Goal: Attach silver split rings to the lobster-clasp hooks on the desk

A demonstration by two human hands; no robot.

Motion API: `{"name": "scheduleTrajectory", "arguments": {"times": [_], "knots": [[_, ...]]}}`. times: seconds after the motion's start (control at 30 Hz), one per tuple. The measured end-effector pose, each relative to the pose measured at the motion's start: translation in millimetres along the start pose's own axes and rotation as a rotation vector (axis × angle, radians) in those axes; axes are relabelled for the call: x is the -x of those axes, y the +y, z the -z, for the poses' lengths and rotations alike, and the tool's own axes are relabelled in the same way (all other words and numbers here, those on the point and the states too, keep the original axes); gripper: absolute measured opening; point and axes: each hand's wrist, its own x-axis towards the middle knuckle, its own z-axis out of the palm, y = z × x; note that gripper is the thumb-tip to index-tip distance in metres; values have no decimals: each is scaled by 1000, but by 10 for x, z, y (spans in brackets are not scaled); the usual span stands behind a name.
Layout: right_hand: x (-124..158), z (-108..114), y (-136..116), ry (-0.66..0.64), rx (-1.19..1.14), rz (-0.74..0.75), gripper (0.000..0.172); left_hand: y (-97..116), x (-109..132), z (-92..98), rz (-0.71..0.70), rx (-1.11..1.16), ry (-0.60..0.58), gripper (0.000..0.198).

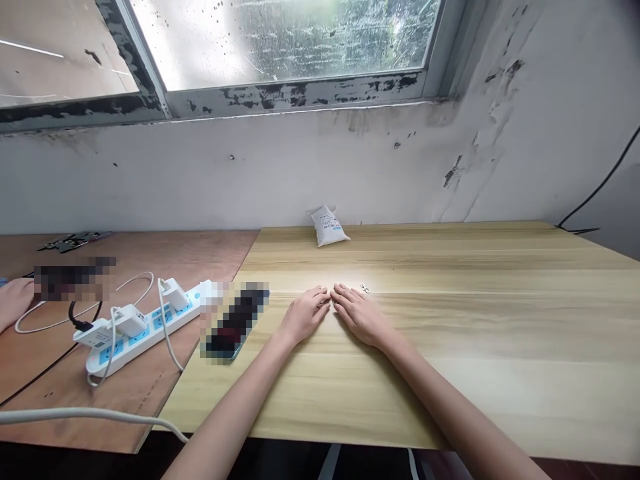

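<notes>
My left hand [306, 313] lies palm down on the light wooden table, its fingers stretched out and slightly bent. Opposite it, my right hand [361, 316] rests the same way, and the fingertips of the two hands nearly meet. Neither hand visibly grips anything; whatever is beneath the palms is hidden. Just beyond the right hand's fingers sits a small metallic looped piece [365, 288], too small to name. A white printed packet [329, 227] stands farther back against the wall. To the left of my left hand is a phone-like flat device [239, 320], blurred out.
On the brown table at left, a white power strip [145, 333] carries several plugs and cables. Another person's hand [16, 300] is by a blurred dark object [70, 277]. Dark tools [73, 241] lie behind. A thick white cable [85, 415] crosses the front left.
</notes>
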Motion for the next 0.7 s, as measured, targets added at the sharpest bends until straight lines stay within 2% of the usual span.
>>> {"name": "scheduleTrajectory", "arguments": {"times": [0.17,0.3,0.43,0.53,0.7], "knots": [[101,32,-54,101,24,-59,45,-47,4,38,9,79,-15,26],[126,122,148,207,23,-226,46,-154,1,138,-12,138,-57,32],[116,198,370,114,-59,-414,56,-266,47,234,-5,173,-83,26],[135,191,382,57,-112,-385,61,-278,67,249,-9,168,-78,24],[272,178,218,21,-207,-240,64,-203,23,235,-59,108,-46,19]]}}
